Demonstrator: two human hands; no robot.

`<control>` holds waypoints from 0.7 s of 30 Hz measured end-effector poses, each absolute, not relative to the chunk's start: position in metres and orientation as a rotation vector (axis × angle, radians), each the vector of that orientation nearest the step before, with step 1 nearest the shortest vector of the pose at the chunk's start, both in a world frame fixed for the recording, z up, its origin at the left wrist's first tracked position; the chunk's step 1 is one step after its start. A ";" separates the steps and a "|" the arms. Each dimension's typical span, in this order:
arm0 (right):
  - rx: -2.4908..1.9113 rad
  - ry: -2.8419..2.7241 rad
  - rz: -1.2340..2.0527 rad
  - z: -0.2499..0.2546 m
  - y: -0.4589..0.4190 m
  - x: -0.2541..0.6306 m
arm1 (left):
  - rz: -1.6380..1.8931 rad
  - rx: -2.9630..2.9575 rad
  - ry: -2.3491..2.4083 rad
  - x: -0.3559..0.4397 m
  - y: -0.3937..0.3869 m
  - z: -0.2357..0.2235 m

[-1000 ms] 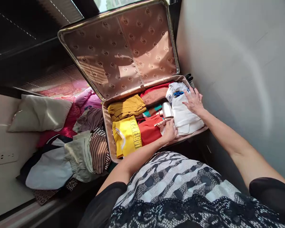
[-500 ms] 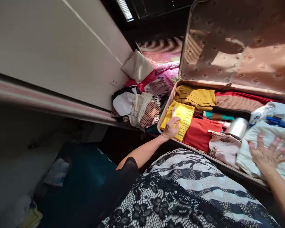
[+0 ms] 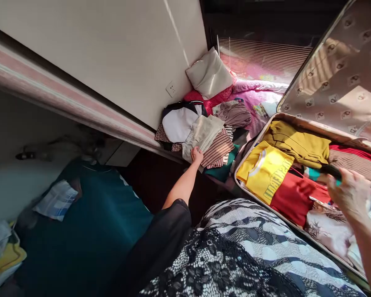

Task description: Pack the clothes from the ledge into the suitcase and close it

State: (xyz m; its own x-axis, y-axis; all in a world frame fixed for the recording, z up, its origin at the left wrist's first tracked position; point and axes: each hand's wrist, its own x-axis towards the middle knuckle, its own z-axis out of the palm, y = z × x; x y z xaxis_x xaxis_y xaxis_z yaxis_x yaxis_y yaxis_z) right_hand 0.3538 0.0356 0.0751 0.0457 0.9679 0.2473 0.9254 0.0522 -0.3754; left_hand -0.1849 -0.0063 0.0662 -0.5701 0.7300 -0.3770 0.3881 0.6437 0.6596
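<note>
My left hand (image 3: 197, 155) reaches out to a heap of clothes (image 3: 204, 128) on the bed beside the open suitcase (image 3: 245, 159). Its fingers close on the lower edge of a beige garment (image 3: 202, 134), next to a brown-and-white striped one (image 3: 218, 149). My right hand (image 3: 349, 193) hovers over the suitcase's right half with curled fingers; a dark shape (image 3: 329, 170) shows at its fingertips, and I cannot make out what it is. Folded in the case lie a yellow printed shirt (image 3: 266, 171), a mustard garment (image 3: 297, 142), a red one (image 3: 293, 198) and a floral cloth (image 3: 327, 229).
The suitcase lid (image 3: 343, 78) stands up at the right. A pale pillow (image 3: 209, 74) and pink bedding (image 3: 253, 99) lie behind the heap. A white wall with a socket (image 3: 171, 88) runs along the left. Teal fabric (image 3: 89, 231) with a folded checked cloth (image 3: 57, 199) lies low left.
My left hand has left the yellow shirt in the suitcase and moved left onto the clothes heap. My right hand has lifted off the white bundle. The view has swung further left.
</note>
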 end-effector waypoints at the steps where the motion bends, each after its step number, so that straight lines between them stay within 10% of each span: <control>1: -1.885 -1.929 0.239 0.079 0.052 0.317 | 0.688 0.847 2.221 -0.194 -0.008 0.059; 9: -1.610 -2.079 1.086 0.062 0.141 0.036 | 0.595 0.697 2.338 -0.254 -0.052 -0.019; 21: -1.049 -3.156 0.328 -0.006 0.220 -0.128 | 0.456 1.019 2.261 -0.274 -0.060 -0.092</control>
